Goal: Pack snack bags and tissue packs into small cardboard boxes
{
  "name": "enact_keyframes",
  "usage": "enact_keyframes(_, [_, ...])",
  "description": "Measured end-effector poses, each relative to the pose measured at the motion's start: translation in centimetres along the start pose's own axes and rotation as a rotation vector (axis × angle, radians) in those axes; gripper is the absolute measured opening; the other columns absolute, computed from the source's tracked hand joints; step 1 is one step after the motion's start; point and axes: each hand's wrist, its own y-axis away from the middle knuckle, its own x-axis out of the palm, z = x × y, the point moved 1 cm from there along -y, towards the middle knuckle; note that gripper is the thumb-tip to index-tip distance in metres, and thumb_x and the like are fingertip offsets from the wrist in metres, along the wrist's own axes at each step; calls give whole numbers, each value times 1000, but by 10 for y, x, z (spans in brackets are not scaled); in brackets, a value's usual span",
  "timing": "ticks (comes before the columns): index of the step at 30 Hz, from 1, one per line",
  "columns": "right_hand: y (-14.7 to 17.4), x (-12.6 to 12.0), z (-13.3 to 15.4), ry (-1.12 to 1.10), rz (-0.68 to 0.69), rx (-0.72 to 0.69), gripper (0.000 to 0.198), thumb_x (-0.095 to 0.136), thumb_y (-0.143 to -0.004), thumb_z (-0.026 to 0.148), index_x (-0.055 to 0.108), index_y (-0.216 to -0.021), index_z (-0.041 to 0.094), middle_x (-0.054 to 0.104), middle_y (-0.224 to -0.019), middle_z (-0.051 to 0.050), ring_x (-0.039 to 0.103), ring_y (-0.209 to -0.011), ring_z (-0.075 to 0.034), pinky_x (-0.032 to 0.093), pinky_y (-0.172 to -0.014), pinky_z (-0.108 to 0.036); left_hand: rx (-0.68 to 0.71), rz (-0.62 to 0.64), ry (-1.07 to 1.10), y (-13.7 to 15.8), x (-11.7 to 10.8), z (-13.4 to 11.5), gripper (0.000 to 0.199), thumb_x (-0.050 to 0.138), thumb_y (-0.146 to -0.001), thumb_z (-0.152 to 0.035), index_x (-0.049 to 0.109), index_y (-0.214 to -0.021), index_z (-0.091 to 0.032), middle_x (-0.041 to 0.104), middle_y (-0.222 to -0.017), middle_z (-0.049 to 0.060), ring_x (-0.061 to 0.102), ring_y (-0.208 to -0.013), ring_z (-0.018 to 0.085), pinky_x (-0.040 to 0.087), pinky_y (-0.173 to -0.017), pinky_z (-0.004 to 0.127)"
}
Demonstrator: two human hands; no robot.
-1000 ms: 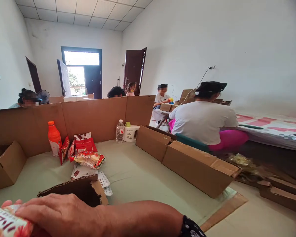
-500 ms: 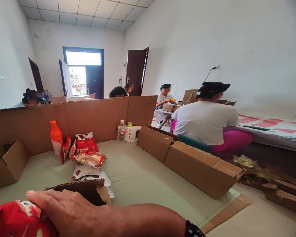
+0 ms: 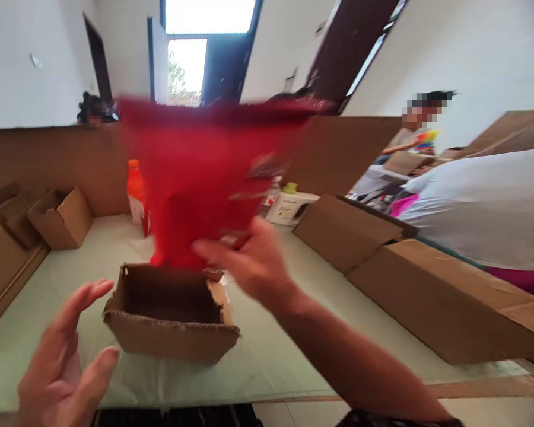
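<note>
My right hand (image 3: 253,267) grips the lower right part of a red plastic snack bag (image 3: 204,172), thumb in front. The bag is smeared by motion and hangs upright above and behind a small open cardboard box (image 3: 169,341). That box stands on the pale green cloth, and no contents show in it. To its left, my left hand (image 3: 66,362) is held up with fingers and thumb apart, holding nothing. Behind the red bag, an orange-capped bottle (image 3: 136,190) is partly covered.
A white jug with a green cap (image 3: 287,204) stands at the back. Long cardboard boxes (image 3: 436,296) line the right side, smaller cardboard boxes (image 3: 66,219) the left. A tall cardboard panel (image 3: 40,160) closes the back. A co-worker in a white shirt (image 3: 489,207) sits at the right.
The red bag has risen from the lower left to the middle, carried by my right hand. My left hand has come into view. The camera has tilted down and turned left.
</note>
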Motion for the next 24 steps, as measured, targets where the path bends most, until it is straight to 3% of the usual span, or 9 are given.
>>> enact_keyframes(2, [0,-18,0,61,-105,-34,28,81,-80,40,65,-98,27,74,-90,1,72,-81,-20,62,-73,-36,39,147,-110,1,4,-4,50,55,-96,-21,49,-146,-24,61,-142,9,54,-136,28,49,-111,44])
enact_keyframes(5, [8,-29,-1,168,-57,-80,20,82,-79,37,68,-89,28,74,-82,1,71,-77,-21,61,-68,-35,166,267,-255,-2,14,-5,49,57,-92,-15,51,-141,-19,62,-138,10,51,-137,28,43,-116,49])
enact_keyframes(8, [18,-26,-4,207,85,-38,18,81,-78,30,69,-91,28,75,-86,1,70,-77,-20,60,-65,-33,230,229,-325,-5,22,-1,44,55,-91,-8,53,-135,-14,67,-126,12,55,-131,28,42,-114,51])
enact_keyframes(11, [23,-17,-9,260,207,24,19,77,-78,27,67,-95,27,74,-88,1,68,-76,-19,57,-65,-31,262,227,-353,-5,24,4,33,53,-92,-3,60,-122,-16,72,-104,6,68,-105,22,46,-108,49])
enact_keyframes(14, [24,-12,-12,430,381,97,15,70,-79,23,64,-93,26,71,-79,3,61,-66,-15,50,-60,-27,258,265,-306,0,22,2,25,52,-94,-2,63,-108,-20,71,-91,0,68,-83,15,48,-104,45])
enact_keyframes(18, [27,-8,-11,758,602,133,16,62,-80,16,62,-95,23,70,-74,2,54,-57,-14,39,-55,-27,203,269,-288,9,19,-5,24,52,-94,-1,63,-103,-21,70,-90,0,65,-80,14,48,-99,42])
enact_keyframes(21, [28,-2,-5,1015,774,98,12,59,-81,13,59,-89,22,72,-78,-3,60,-62,-17,34,-56,-30,195,264,-305,13,20,-9,23,52,-95,-1,63,-103,-20,69,-90,0,64,-81,15,47,-93,40])
enact_keyframes(24, [25,11,-1,1194,1045,166,9,58,-84,12,61,-87,19,74,-79,-7,66,-67,-21,32,-58,-32,202,246,-283,12,21,-10,21,53,-95,-1,62,-100,-19,68,-88,0,63,-79,15,44,-89,38])
